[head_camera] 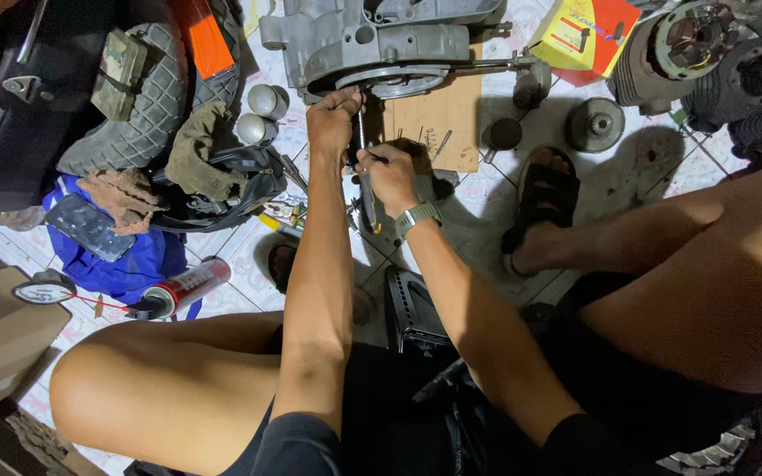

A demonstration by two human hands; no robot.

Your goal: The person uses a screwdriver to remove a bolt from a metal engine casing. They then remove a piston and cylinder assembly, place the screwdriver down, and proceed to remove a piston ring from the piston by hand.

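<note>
Left hand pinching rod at engine; right hand closed around screwdriver. Probably stiff, slick steel; best gripped by handle.

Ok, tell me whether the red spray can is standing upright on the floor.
No, the red spray can lies on its side on the tiled floor, beside the blue cloth.

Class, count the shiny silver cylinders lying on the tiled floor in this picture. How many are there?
2: upper silver cylinder beside the grey engine casing; lower silver cylinder just below it, near the brown rag. Clutter may hide more.
</note>
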